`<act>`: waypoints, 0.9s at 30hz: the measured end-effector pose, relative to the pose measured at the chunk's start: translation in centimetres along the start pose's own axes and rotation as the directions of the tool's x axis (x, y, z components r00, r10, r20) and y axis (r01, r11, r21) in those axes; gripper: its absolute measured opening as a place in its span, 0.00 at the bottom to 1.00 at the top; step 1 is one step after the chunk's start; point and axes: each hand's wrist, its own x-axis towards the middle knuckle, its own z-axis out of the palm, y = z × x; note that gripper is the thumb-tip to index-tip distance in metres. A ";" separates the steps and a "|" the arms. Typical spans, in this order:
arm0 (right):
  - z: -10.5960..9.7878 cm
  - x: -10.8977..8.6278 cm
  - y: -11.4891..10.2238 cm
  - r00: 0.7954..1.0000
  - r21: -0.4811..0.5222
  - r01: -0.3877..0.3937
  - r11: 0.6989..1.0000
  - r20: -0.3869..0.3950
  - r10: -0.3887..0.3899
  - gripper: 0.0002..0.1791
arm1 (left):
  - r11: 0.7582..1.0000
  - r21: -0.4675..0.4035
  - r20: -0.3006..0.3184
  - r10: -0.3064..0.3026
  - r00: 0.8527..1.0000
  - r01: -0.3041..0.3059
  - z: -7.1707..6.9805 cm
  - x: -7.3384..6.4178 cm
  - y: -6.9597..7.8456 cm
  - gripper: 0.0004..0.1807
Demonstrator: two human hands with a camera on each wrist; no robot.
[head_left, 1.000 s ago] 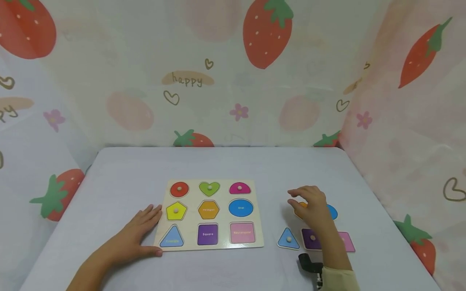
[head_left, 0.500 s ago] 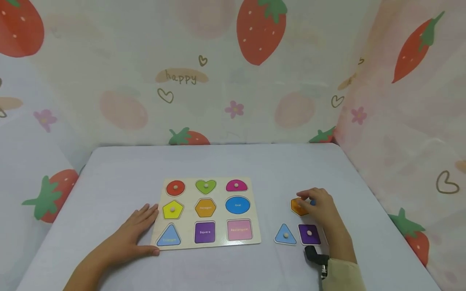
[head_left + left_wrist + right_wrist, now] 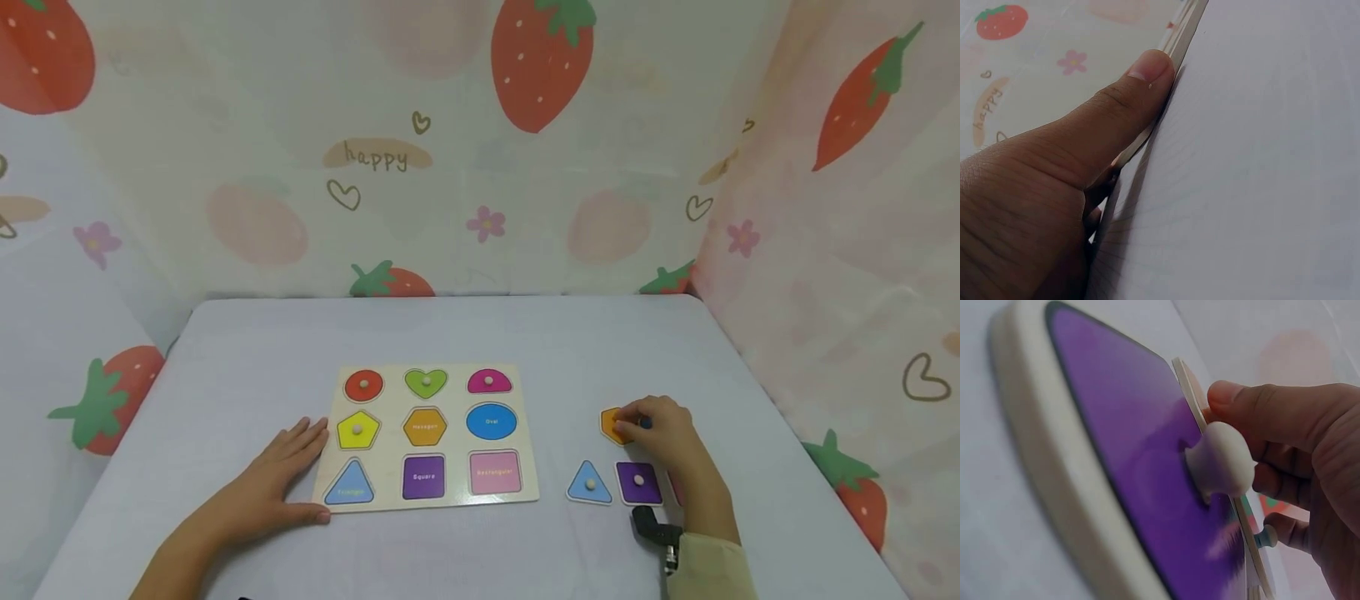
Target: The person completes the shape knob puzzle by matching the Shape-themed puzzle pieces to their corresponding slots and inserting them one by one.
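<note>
My left hand (image 3: 262, 479) lies along the left edge of the wooden shape puzzle board (image 3: 457, 504), fingers straight. In the left wrist view its thumb (image 3: 1147, 72) rests at the board's edge. At the right, my right hand (image 3: 667, 429) pinches at the middle of the orange hexagon piece (image 3: 607, 425); its knob is hidden by the fingers. The hexagon looks flat on the table. A bit of the blue oval piece (image 3: 646, 422) shows under that hand. In the right wrist view, the purple square piece (image 3: 1122, 419) and its knob (image 3: 1222, 459) stand in front of the fingers.
The blue triangle piece (image 3: 589, 485) lies left of the square. Most of the pink rectangle piece (image 3: 676, 487) is hidden by the right forearm. Circle, heart, half circle and pentagon pieces with knobs sit in the board. A strawberry-print cloth (image 3: 465, 225) surrounds the white table (image 3: 450, 329).
My right hand has come down and right onto the hexagon piece, its thumb and finger closing together. The left hand stays at the board; the head view has shifted slightly.
</note>
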 end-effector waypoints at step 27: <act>0.5 0.3 -1.3 0.985 -0.030 0.130 0.991 -0.112 -0.132 0.06 | 1.000 -0.002 -0.010 0.020 1.000 -0.020 0.0 0.0 -0.1 0.67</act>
